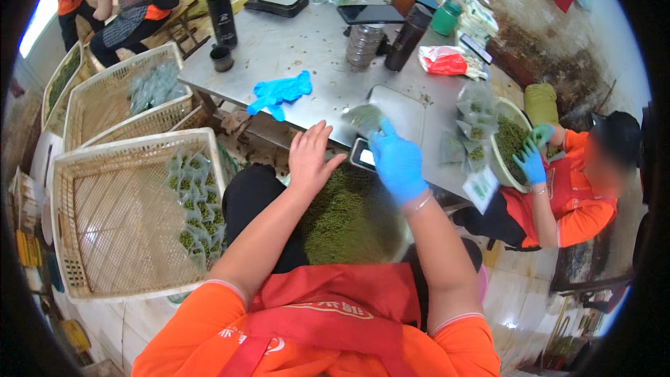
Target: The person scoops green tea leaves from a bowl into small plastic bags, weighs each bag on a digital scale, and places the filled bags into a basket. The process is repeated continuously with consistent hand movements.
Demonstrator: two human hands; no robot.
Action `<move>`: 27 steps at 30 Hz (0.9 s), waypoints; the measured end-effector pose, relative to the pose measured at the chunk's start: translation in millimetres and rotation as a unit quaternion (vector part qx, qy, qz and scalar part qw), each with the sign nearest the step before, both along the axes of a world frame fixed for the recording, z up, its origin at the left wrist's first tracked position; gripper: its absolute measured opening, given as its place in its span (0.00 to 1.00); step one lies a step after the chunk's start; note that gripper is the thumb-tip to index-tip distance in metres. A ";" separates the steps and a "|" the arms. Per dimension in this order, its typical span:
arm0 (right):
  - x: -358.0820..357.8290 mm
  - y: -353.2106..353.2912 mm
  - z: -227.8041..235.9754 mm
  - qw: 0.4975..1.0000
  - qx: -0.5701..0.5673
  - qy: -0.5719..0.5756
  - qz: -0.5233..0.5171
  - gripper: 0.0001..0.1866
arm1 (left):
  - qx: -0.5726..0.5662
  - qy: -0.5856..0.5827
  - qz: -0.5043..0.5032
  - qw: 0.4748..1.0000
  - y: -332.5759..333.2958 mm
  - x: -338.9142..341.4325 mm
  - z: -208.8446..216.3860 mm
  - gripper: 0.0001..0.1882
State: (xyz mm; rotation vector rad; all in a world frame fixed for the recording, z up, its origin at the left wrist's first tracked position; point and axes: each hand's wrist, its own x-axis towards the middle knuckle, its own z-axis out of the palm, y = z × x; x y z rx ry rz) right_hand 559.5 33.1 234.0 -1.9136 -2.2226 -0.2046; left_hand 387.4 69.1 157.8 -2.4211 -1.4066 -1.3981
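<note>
My right hand (399,166), in a blue glove, has its fingers closed on a small clear plastic bag (363,118) with green contents. It holds the bag over the near edge of a flat scale (398,108), just above the scale's display (364,155). My bare left hand (312,158) is open, fingers spread, at the table's near edge and holds nothing. Below both hands, a basin of small green peppercorn-like berries (345,220) sits between my knees, its rim partly hidden by my arms.
A blue glove (280,93) and bottles (408,37) lie or stand on the metal table (307,42). At left is a crate (105,216) with filled bags (199,206). At right, a co-worker's gloved hands (534,153) work in a basin (504,160). Other people sit at upper left.
</note>
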 end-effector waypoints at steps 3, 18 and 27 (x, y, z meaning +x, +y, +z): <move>-36.9 -13.9 9.1 0.995 0.046 0.028 0.089 0.09 | -0.140 0.080 0.013 0.987 4.7 -1.0 -9.1 0.32; -62.7 -7.5 -30.1 0.988 -0.128 0.078 0.024 0.11 | -0.069 0.046 -0.067 0.994 -3.7 -5.1 -13.2 0.32; 28.9 -72.7 -19.9 0.696 -0.006 0.718 0.010 0.24 | -0.328 -0.246 -0.049 0.911 16.3 -11.1 -47.4 0.33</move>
